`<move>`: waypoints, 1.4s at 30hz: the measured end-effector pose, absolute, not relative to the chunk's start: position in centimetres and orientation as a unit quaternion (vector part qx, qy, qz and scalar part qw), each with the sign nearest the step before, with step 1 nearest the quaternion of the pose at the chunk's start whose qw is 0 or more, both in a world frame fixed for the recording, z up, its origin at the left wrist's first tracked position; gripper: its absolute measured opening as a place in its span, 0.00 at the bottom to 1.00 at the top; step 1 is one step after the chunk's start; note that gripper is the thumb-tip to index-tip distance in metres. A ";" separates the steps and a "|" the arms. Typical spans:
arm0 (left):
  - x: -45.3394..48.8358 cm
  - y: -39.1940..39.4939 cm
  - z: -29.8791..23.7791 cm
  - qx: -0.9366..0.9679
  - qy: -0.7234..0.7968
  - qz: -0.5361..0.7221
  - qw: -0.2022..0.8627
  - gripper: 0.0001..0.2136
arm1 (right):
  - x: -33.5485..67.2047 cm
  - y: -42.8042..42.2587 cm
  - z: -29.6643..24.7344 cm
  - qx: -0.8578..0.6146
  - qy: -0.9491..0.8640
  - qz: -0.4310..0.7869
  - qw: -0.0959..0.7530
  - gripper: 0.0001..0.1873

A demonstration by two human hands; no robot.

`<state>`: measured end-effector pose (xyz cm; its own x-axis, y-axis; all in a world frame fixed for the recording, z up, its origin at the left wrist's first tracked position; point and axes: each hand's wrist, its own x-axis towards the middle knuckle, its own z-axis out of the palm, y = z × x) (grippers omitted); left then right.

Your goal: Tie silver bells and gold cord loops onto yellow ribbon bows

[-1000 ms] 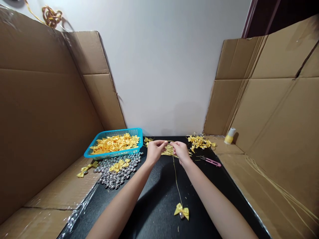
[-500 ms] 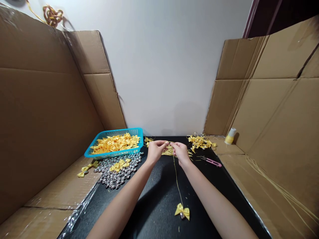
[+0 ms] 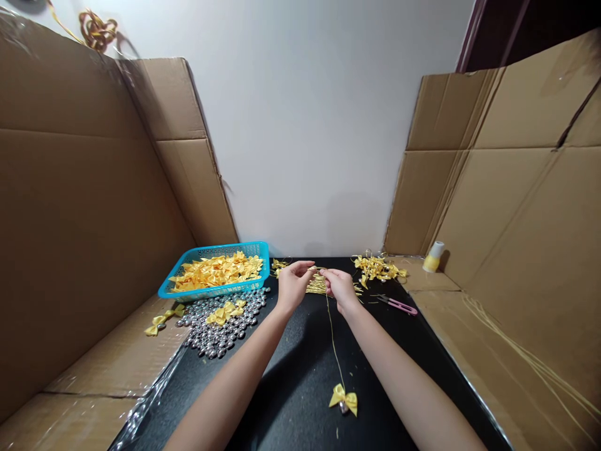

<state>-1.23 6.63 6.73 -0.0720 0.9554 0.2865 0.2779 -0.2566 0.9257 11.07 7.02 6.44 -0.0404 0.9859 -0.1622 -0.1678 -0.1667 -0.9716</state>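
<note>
My left hand (image 3: 293, 288) and my right hand (image 3: 340, 289) are raised close together over the back half of the black table. Between their fingertips runs a short stretch of thin gold cord (image 3: 332, 332). Thumb and forefinger of my right hand are pinched on the cord. The left fingertips are curled at its other side, the forefinger slightly lifted; their exact hold is too small to make out. From the right hand the cord runs down toward me to a yellow bow (image 3: 344, 398) with a silver bead (image 3: 343, 407). Behind my hands lies a bunch of cut gold cords (image 3: 317, 284).
At left, a blue basket (image 3: 166, 292) holds many yellow bows (image 3: 220, 270). Loose silver beads (image 3: 213, 341) spread before it, with several bows among them. At right are finished-looking bows on cords (image 3: 378, 268), pink-handled snips (image 3: 399, 305) and a thread spool (image 3: 433, 257). Cardboard walls (image 3: 526, 207) flank the table.
My left forefinger has lifted a little away from the thumb. The right hand and the bow on the cord stay almost where they were.
</note>
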 end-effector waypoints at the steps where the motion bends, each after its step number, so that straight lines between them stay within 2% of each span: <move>1: -1.2 6.5 6.8 0.602 0.511 0.528 0.313 0.14 | 11.1 7.0 6.5 -0.489 -0.420 0.587 0.489 0.19; 5: -1.0 6.0 7.0 0.612 0.495 0.562 0.255 0.09 | 11.1 7.0 6.5 -0.487 -0.433 0.585 0.483 0.18; 10: -0.8 5.4 7.3 0.630 0.483 0.572 0.203 0.09 | 11.4 6.6 7.3 -0.492 -0.458 0.556 0.489 0.19; 17: 0.4 5.0 7.3 0.653 0.495 0.537 0.203 0.11 | 13.3 6.4 7.9 -0.532 -0.481 0.520 0.464 0.18; 21: 0.0 2.5 5.7 0.696 0.491 0.450 0.269 0.11 | 15.9 4.3 6.3 -0.553 -0.474 0.514 0.453 0.07; 26: -1.4 -3.3 3.5 0.764 0.472 0.276 0.342 0.06 | 19.7 -1.0 3.7 -0.571 -0.448 0.549 0.414 0.05; 28: -1.2 -4.9 3.1 0.806 0.466 0.173 0.322 0.08 | 20.6 -2.9 3.0 -0.580 -0.435 0.566 0.392 0.07; 30: -0.7 -5.5 2.8 0.831 0.452 0.123 0.300 0.10 | 21.0 -4.1 2.7 -0.585 -0.430 0.576 0.375 0.08; 36: 0.5 -5.5 2.2 0.869 0.403 0.098 0.268 0.08 | 21.0 -5.4 2.2 -0.587 -0.478 0.554 0.347 0.11; 39: 0.3 -5.8 1.7 0.894 0.383 0.086 0.216 0.05 | 21.2 -5.5 2.1 -0.592 -0.486 0.551 0.332 0.13; 42: -0.3 -5.7 1.5 0.902 0.393 0.086 0.160 0.08 | 21.4 -5.5 2.2 -0.593 -0.490 0.554 0.318 0.15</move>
<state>-0.28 -5.70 1.48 0.6770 0.7354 0.0294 0.6805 -0.6407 0.3556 21.41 -5.54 2.21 -0.0938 0.9339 -0.3450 0.2288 -0.3170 -0.9204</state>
